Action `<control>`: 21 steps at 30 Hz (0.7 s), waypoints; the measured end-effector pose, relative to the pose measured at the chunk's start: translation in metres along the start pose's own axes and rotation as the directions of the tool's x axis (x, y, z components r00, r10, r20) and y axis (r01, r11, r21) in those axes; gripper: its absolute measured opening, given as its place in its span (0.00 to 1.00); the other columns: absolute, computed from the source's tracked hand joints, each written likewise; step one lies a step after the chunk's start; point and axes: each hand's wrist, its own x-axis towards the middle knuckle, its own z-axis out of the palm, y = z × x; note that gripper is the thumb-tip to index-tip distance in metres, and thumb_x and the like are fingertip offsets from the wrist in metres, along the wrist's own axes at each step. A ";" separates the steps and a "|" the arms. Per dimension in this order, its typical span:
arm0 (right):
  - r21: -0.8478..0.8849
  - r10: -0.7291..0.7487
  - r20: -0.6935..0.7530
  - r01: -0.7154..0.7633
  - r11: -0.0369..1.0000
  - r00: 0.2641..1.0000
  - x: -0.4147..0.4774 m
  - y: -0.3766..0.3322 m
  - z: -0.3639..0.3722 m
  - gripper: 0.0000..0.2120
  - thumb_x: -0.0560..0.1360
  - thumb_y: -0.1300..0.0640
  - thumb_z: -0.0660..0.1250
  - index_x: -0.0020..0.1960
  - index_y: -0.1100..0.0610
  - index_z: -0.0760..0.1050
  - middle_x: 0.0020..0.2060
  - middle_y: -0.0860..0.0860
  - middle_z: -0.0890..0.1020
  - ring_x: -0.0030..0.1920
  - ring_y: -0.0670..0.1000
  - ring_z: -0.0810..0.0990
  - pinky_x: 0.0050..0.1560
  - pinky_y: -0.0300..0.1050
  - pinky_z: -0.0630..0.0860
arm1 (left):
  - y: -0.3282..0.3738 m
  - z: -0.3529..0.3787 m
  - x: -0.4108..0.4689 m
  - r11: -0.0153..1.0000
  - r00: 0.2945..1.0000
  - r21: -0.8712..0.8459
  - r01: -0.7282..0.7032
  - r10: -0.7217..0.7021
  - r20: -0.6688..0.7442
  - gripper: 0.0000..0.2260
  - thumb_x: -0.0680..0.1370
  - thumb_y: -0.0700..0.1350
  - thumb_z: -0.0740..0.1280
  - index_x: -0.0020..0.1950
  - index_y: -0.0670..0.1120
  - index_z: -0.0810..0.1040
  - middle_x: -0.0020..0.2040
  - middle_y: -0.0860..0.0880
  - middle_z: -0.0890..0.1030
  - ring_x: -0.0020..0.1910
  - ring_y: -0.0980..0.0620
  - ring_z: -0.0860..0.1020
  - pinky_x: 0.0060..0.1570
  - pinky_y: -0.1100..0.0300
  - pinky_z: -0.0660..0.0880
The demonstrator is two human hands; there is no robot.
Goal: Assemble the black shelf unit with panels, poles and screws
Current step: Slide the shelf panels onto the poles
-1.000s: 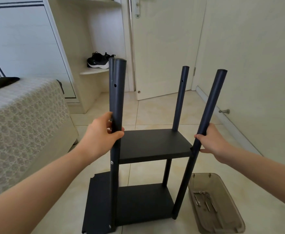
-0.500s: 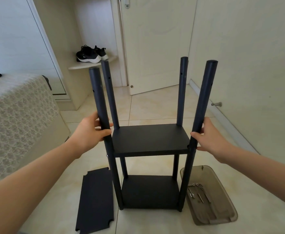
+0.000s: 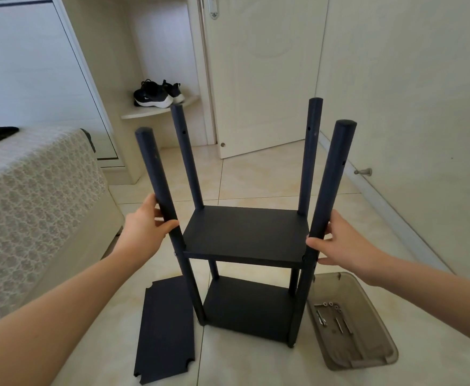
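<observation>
The black shelf unit point(image 3: 246, 235) stands upright on the tiled floor, with a middle panel, a bottom panel point(image 3: 247, 307) and four poles rising above. My left hand point(image 3: 144, 229) grips the near left pole point(image 3: 158, 185) just above the middle panel. My right hand point(image 3: 342, 243) holds the near right pole point(image 3: 328, 190) at the same height, thumb in front and fingers behind. A loose black panel point(image 3: 167, 327) with notched corners lies flat on the floor left of the unit. Screws point(image 3: 331, 316) lie in a translucent tray point(image 3: 367, 349) at the right.
A bed with a patterned cover point(image 3: 33, 196) stands close on the left. A wall point(image 3: 423, 107) with a doorstop point(image 3: 363, 171) runs along the right, a door point(image 3: 258, 79) is behind, and black shoes point(image 3: 158, 94) sit on a corner shelf.
The shelf unit has turned from an angled stance to square and upright in front of me. Both hands stayed on the near poles.
</observation>
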 end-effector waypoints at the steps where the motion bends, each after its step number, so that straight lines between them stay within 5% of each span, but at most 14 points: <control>1: -0.032 -0.009 0.017 0.010 0.999 1.000 -0.002 0.000 0.000 0.22 0.78 0.59 0.69 0.62 0.44 0.59 0.47 0.40 0.72 0.44 0.46 0.79 0.30 0.32 0.77 | -0.002 0.001 -0.002 1.000 1.000 0.018 0.005 -0.005 -0.006 0.20 0.78 0.41 0.71 0.68 0.45 0.71 0.60 0.43 0.81 0.57 0.43 0.81 0.59 0.42 0.79; 4: -0.102 -0.020 0.060 0.026 0.994 0.998 -0.004 -0.004 -0.005 0.23 0.76 0.58 0.71 0.61 0.44 0.60 0.47 0.40 0.72 0.46 0.47 0.79 0.31 0.32 0.77 | -0.005 0.003 -0.006 0.990 0.999 0.138 0.005 -0.001 -0.033 0.16 0.80 0.46 0.69 0.66 0.42 0.73 0.58 0.44 0.82 0.54 0.43 0.81 0.57 0.47 0.79; 8: -0.145 0.029 0.168 -0.004 0.989 0.985 -0.004 -0.011 -0.018 0.22 0.74 0.57 0.73 0.60 0.45 0.64 0.48 0.41 0.75 0.47 0.46 0.79 0.34 0.34 0.79 | -0.003 0.007 -0.014 0.876 0.996 0.482 0.034 -0.068 0.054 0.15 0.83 0.53 0.62 0.53 0.43 0.80 0.42 0.47 0.84 0.41 0.48 0.83 0.46 0.49 0.82; 10: -0.200 0.039 0.218 0.005 0.980 0.975 -0.003 -0.014 -0.025 0.19 0.74 0.55 0.73 0.58 0.47 0.67 0.50 0.44 0.77 0.49 0.47 0.79 0.37 0.36 0.80 | 0.002 0.015 -0.022 0.777 0.985 0.629 -0.035 -0.079 0.151 0.15 0.83 0.54 0.61 0.46 0.45 0.80 0.38 0.49 0.84 0.37 0.50 0.83 0.44 0.51 0.82; 13: -0.212 0.026 0.259 0.031 0.977 0.966 -0.003 -0.018 -0.033 0.17 0.74 0.55 0.73 0.55 0.44 0.67 0.49 0.43 0.78 0.48 0.45 0.80 0.35 0.34 0.79 | 0.017 0.039 -0.034 0.772 0.966 0.605 -0.193 0.042 0.254 0.14 0.82 0.54 0.61 0.43 0.48 0.77 0.38 0.50 0.82 0.37 0.51 0.81 0.42 0.52 0.82; 17: -0.224 0.007 0.298 0.063 0.973 0.955 -0.002 -0.023 -0.036 0.16 0.74 0.55 0.73 0.52 0.43 0.68 0.48 0.44 0.79 0.47 0.46 0.81 0.37 0.35 0.80 | 0.040 0.074 -0.049 0.724 0.863 0.489 -0.486 0.311 0.398 0.07 0.82 0.53 0.60 0.55 0.52 0.75 0.48 0.54 0.80 0.48 0.53 0.78 0.46 0.56 0.78; 21: -0.293 0.001 0.308 0.094 0.951 0.951 0.000 -0.022 -0.036 0.19 0.74 0.54 0.72 0.61 0.54 0.69 0.52 0.50 0.79 0.53 0.50 0.80 0.50 0.46 0.82 | 0.044 0.112 -0.052 0.640 0.728 0.377 -0.669 0.463 0.506 0.22 0.82 0.52 0.63 0.75 0.52 0.66 0.73 0.53 0.69 0.75 0.51 0.64 0.73 0.55 0.65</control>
